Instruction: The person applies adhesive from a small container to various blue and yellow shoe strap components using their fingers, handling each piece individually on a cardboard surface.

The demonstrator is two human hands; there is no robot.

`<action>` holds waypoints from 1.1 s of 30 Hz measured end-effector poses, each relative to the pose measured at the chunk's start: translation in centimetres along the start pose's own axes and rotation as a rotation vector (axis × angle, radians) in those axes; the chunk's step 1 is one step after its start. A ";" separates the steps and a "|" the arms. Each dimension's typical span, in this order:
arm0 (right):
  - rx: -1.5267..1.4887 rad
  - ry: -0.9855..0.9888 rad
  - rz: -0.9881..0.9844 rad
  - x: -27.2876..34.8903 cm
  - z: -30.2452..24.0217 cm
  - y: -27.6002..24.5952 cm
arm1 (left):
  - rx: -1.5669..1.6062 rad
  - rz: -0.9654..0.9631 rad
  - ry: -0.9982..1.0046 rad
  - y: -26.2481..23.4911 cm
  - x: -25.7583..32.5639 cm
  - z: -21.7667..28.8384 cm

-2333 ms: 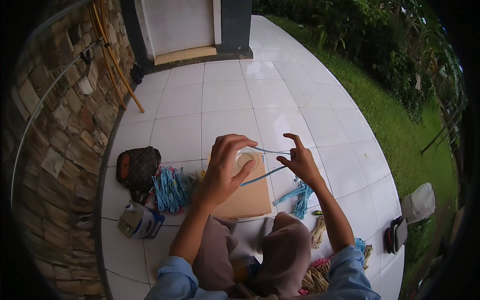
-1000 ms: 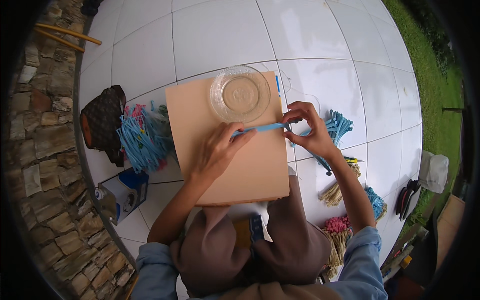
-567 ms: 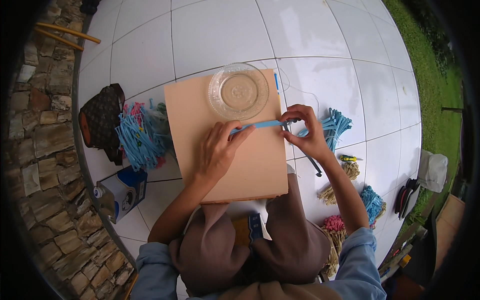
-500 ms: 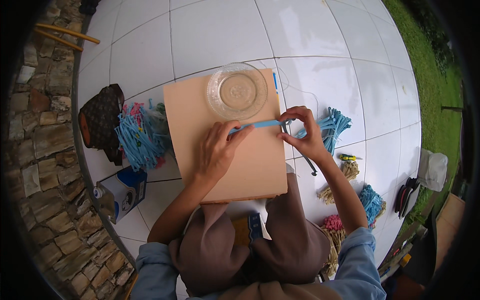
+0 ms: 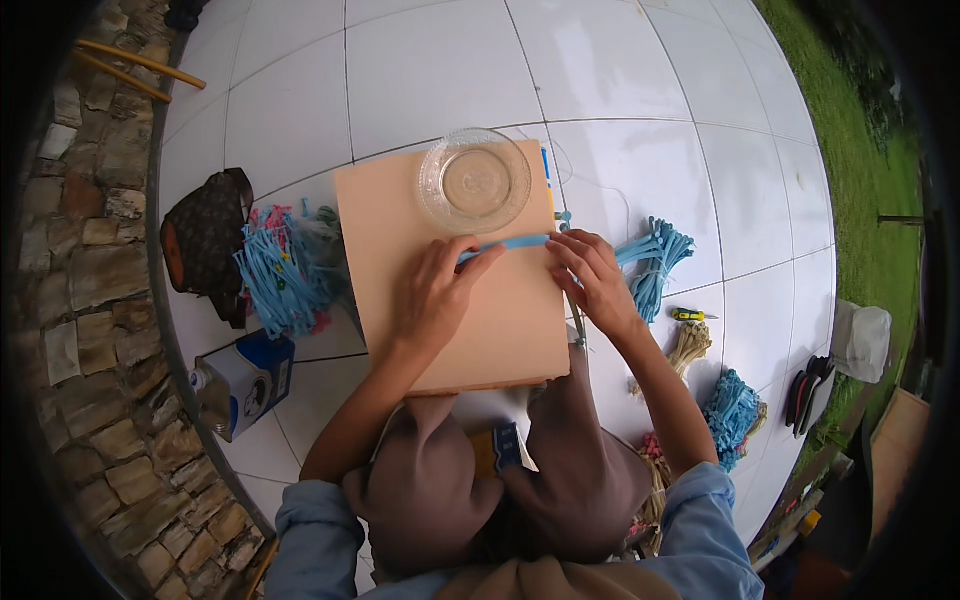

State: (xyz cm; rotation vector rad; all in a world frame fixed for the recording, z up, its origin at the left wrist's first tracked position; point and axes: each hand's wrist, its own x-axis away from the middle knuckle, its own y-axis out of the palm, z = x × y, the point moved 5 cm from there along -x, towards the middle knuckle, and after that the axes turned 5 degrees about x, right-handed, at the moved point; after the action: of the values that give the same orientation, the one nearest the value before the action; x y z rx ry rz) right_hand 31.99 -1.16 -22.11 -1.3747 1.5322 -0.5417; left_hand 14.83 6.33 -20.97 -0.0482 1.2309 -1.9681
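A flat light-blue strip [image 5: 527,241] stretches between my hands, just above or on the tan board [image 5: 480,340] over my knees. My left hand [image 5: 437,300] pinches its left end between thumb and fingers. At the strip's right end, the fingers of my right hand [image 5: 594,280] close over it, near the board's right edge. From under that hand a thin dark strap [image 5: 578,322] runs down along the edge; whether the fingers grip it is hidden. Just beyond the strip, a clear glass dish [image 5: 431,200] stands on the board.
Left of the board lie a pile of blue and pink strips [image 5: 283,285], a brown bag [image 5: 205,235] and a metal can [image 5: 248,385]. On the right are a blue strip bundle [image 5: 655,270], a screwdriver [image 5: 690,315], beige bundles [image 5: 690,350] and another blue bundle [image 5: 735,415]. White tiles [image 5: 630,70] surround them.
My right hand has turned and its fingers have come down onto the strip's right end. The dark strap has swung closer to the board's edge. My left hand keeps its pinch.
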 end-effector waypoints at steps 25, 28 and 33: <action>0.177 -0.115 -0.291 -2.6 -1.6 -1.4 | -0.053 0.009 -0.022 -0.1 0.1 0.0; 0.090 -0.026 -0.293 -2.5 -1.3 -1.4 | -0.053 0.008 -0.024 -0.2 0.0 0.1; -0.054 0.068 -0.208 -2.0 -0.3 -0.9 | -0.035 0.011 -0.028 -0.3 0.2 0.2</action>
State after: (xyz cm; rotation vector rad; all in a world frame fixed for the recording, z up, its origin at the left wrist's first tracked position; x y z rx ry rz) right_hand 31.98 0.33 -20.52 -1.5827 1.4749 -0.6853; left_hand 14.61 6.17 -20.72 -0.0860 1.2452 -1.9298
